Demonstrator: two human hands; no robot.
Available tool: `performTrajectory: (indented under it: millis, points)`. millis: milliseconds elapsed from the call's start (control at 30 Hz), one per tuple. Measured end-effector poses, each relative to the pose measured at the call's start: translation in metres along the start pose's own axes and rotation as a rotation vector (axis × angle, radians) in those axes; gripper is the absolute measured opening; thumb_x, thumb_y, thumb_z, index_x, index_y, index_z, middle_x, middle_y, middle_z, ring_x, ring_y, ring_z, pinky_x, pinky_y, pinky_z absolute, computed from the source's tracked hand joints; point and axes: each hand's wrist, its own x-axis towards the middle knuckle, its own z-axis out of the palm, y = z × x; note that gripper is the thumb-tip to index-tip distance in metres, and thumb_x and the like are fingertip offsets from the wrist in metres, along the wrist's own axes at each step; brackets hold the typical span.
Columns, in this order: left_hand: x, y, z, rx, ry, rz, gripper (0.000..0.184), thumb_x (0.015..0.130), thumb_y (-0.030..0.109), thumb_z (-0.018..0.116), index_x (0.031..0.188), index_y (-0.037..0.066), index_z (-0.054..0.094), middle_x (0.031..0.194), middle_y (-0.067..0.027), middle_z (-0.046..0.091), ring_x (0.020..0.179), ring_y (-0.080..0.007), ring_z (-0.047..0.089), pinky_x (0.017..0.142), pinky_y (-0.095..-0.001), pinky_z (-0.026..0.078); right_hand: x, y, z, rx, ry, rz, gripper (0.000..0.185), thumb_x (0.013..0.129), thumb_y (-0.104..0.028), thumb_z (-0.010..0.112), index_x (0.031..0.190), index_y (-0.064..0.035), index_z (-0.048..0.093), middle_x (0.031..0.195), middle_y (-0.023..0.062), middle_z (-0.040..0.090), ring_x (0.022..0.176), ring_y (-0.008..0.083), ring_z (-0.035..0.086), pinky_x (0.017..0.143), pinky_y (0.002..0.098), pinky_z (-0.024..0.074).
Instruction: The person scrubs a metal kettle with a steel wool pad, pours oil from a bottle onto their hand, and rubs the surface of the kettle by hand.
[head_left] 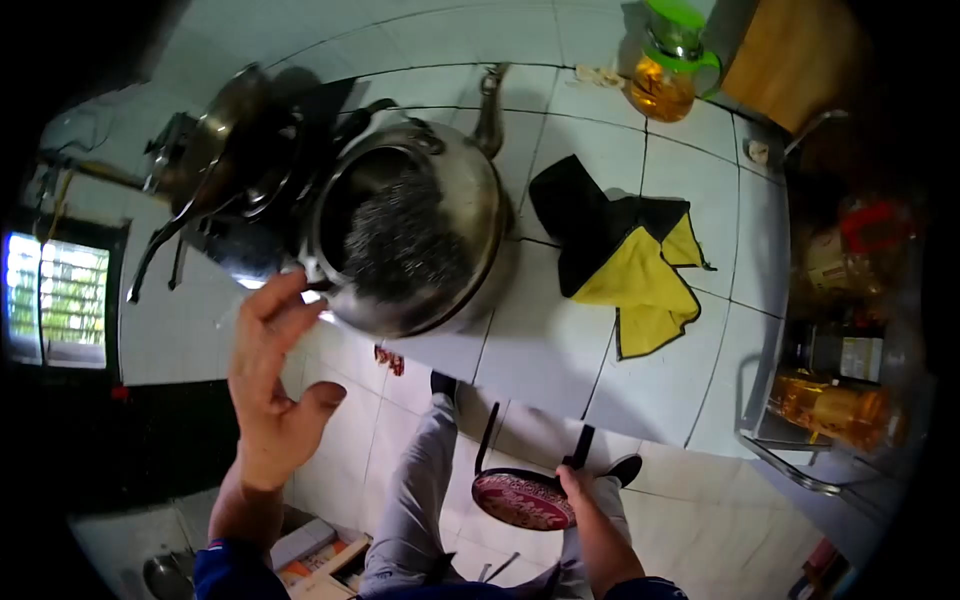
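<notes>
A large metal kettle [475, 215] with its spout pointing up and away stands at the counter's left end. A dark wiry tangle [410, 240], like steel wool, shows over its mouth and shoulder; I cannot tell how deep it sits. My left hand [275, 390] is raised at the kettle's near left side, fingers apart and holding nothing. Its fingertips are close to the rim; contact is unclear. Low by my legs, my right hand [580, 492] grips the edge of a round red-patterned piece [523, 498] with black bars, resembling a small stool.
A black and yellow cloth [640, 275] lies on the white tiled counter [530, 370]. Behind it stands a green-lidded jug [665, 85] of amber liquid. A pan [215, 130] sits by the stove at left. Bottles [825, 405] fill the rack [795, 480] at right.
</notes>
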Motion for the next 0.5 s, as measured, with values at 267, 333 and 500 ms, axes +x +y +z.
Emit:
performTrajectory:
  millis: [267, 333, 500]
  points:
    - [0.044, -0.044, 0.068, -0.228, -0.008, -0.303, 0.086, 0.077, 0.044, 0.070, 0.142, -0.005, 0.040, 0.128, -0.0242, 0.054, 0.116, -0.0331, 0.057, 0.100, -0.0412, 0.043, 0.084, 0.094, 0.118, 0.153, -0.169, 0.244, 0.043, 0.071, -0.021, 0.073, 0.091, 0.0150, 0.063, 0.089, 0.0223, 0.067, 0.072, 0.0331, 0.066, 0.063, 0.0437, 0.0520]
    - [0.039, -0.043, 0.069, -0.158, 0.013, -0.279, 0.088, 0.080, 0.049, 0.069, 0.142, -0.006, 0.039, 0.125, -0.0235, 0.057, 0.113, -0.0331, 0.060, 0.099, -0.0407, 0.045, 0.090, 0.104, 0.141, 0.141, -0.192, 0.315, 0.051, 0.071, -0.030, 0.072, 0.098, 0.0128, 0.067, 0.099, 0.0249, 0.069, 0.091, 0.0351, 0.068, 0.076, 0.0430, 0.0515]
    - [0.039, -0.047, 0.080, -0.159, 0.096, -0.265, 0.094, 0.079, 0.059, 0.071, 0.141, -0.005, 0.041, 0.124, -0.0195, 0.058, 0.113, -0.0290, 0.060, 0.098, -0.0379, 0.046, 0.087, 0.085, 0.169, 0.144, -0.246, 0.323, 0.050, 0.075, -0.030, 0.068, 0.100, 0.0129, 0.067, 0.099, 0.0218, 0.069, 0.089, 0.0321, 0.068, 0.076, 0.0426, 0.0524]
